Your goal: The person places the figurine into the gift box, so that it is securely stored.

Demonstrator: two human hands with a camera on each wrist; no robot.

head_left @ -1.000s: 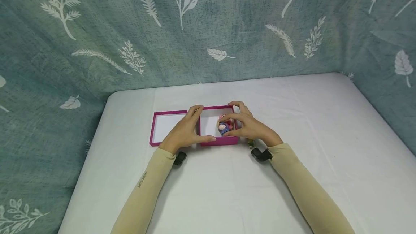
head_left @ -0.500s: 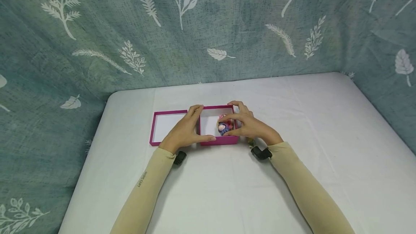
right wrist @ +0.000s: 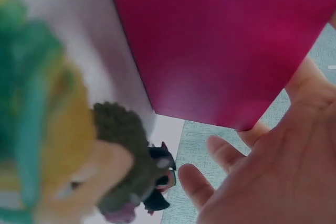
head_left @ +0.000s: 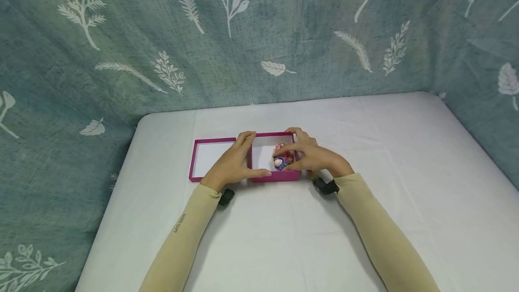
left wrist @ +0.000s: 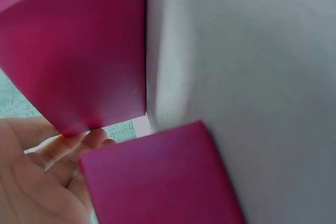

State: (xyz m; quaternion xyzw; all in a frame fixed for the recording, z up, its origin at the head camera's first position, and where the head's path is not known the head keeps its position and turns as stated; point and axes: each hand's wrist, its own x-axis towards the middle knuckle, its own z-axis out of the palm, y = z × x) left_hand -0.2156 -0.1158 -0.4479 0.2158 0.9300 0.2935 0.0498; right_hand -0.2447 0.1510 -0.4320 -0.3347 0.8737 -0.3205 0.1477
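Pink-and-blue figurine (head_left: pixel 279 164) is in the right end of the magenta box (head_left: pixel 275 176), long axis running near to far — the right hand (head_left: pixel 315 155) is nearer, fingers curled round it over the right wall. Left hand (head_left: pixel 231 164) grips the box's left end — thumb near, other fingers far.
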